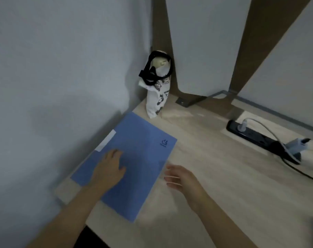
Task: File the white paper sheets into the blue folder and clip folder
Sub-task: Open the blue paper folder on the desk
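Pale wood desk [205, 158] in a grey-walled corner. Thin flat blue folder [143, 149] lies closed at its left side, by the wall; left hand [110, 169] rests on the cover, fingers straight; right hand [182, 178] hovers beside the free edge, fingers spread, empty. Folder likely light, flexy, slick: pin it, lift cover at that edge. Contents hidden; white strip [105, 140] at spine: label or sheet, can't tell
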